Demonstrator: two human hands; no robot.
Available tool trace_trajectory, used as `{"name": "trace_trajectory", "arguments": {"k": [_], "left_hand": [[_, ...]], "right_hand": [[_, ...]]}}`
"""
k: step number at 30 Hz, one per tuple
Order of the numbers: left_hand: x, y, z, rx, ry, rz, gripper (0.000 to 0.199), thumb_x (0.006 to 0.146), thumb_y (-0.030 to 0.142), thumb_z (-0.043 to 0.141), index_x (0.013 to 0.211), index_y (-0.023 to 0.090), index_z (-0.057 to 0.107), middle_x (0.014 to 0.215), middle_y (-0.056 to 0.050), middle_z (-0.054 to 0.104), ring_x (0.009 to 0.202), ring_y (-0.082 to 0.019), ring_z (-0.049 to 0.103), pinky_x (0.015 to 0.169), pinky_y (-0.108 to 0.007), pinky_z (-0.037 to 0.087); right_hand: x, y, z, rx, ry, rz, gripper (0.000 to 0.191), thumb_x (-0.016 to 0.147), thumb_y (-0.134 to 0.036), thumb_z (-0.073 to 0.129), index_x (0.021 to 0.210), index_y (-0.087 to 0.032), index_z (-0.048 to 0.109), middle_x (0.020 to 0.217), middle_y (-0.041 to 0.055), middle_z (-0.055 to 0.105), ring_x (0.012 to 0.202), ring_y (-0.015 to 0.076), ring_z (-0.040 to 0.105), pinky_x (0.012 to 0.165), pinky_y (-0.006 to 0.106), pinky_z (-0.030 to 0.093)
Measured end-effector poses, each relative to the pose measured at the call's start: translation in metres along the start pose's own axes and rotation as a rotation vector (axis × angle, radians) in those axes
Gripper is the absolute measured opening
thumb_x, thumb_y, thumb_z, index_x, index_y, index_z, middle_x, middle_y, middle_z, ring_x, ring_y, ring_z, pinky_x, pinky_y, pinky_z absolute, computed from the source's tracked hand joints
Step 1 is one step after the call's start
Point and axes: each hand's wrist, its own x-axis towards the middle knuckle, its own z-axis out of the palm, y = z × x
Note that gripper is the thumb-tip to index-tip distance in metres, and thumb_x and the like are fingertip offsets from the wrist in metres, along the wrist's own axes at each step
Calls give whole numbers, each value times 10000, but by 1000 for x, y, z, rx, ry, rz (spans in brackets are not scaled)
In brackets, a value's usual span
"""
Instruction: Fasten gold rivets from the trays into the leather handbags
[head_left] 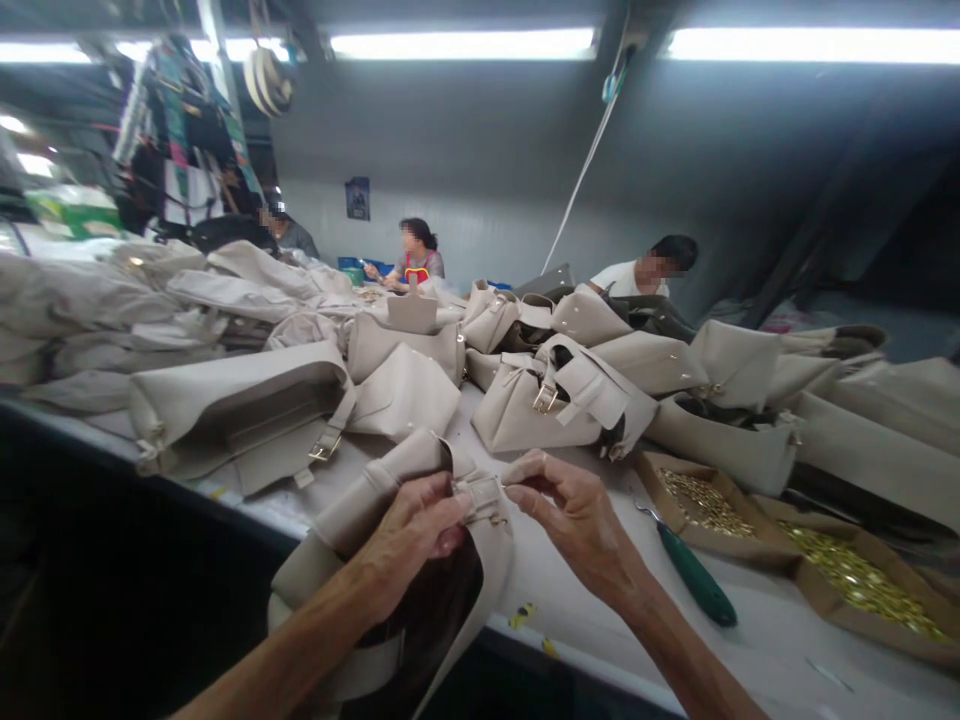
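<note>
A light beige bag (345, 520) with a dark lining lies tilted at the table's front edge. My left hand (420, 525) is closed on the bag's strap end, thumb on top, beside a small metal fitting (496, 519). Just right of that strap end, my right hand (562, 505) has its thumb and index finger pinched together; what they hold, if anything, is too small to make out. A hook tool with a green handle (697, 575) lies on the table, right of my right hand.
Cardboard trays of small gold-coloured parts (705, 502) and yellowish metal pieces (862, 580) stand at the right. More beige bags (240, 400) are piled across the table (555, 590). Three people sit behind the pile, one in a red apron (416, 268).
</note>
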Motion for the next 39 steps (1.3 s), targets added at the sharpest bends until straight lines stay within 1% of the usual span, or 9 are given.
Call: {"name": "trace_trajectory", "arguments": {"k": [4,7,10,16,21,26,29,35,39], "left_hand": [[1,1,1,-40,-28,27,299,779,412,614,813,119,567,595,44,416,510,-46,311,481,-189,211],[1,3,1,-90,-34,42,320,744,419,639,787,118,538,605,44,416,501,-42,306,465,-194,191],[2,4,1,-105,-27,31,334,718,420,651,790,118,529,622,43,414,499,-39,304,457,-196,179],[4,5,0,-69,-46,47,300,754,390,601,848,109,551,645,36,413,503,-41,301,458,-208,178],[4,8,1,-60,-31,48,322,725,423,615,769,124,506,601,53,374,487,-41,274,458,-213,180],[1,8,3,-38,-6,54,340,732,436,618,783,120,505,621,44,387,498,-42,290,466,-210,181],[3,7,2,-33,-1,54,382,702,472,646,772,123,509,613,43,397,490,-44,293,457,-207,183],[7,4,1,-35,-6,51,327,739,427,628,791,126,510,640,36,410,490,-33,288,447,-194,173],[7,2,-1,-36,-4,34,302,753,406,625,787,129,508,632,41,405,497,-34,302,449,-186,178]], "right_hand": [[6,2,11,-52,11,-55,112,842,-203,595,747,-152,626,718,5,609,670,125,543,620,220,394],[7,5,15,-65,14,-62,128,843,-169,588,720,-155,619,706,3,606,663,124,543,609,216,387],[9,6,18,-77,15,-73,121,842,-133,582,734,-162,626,725,-1,608,681,124,549,623,217,390],[12,3,19,-150,-4,-166,133,819,-79,591,723,-164,622,735,4,602,684,123,552,641,217,398],[13,1,19,-219,-14,-239,135,846,-103,569,733,-162,615,735,13,587,674,122,539,624,216,394],[17,0,15,-269,-95,-208,128,833,-86,575,742,-163,621,753,13,584,673,122,526,625,215,394],[20,1,13,-302,-107,-197,130,823,-83,592,725,-165,615,747,10,577,682,127,522,633,218,394],[25,-1,9,-235,-156,-256,87,854,-115,576,814,-171,629,831,21,580,748,127,537,680,220,402],[28,1,8,-160,-174,-226,105,855,-173,586,753,-159,610,778,19,571,719,129,524,663,228,398]]}}
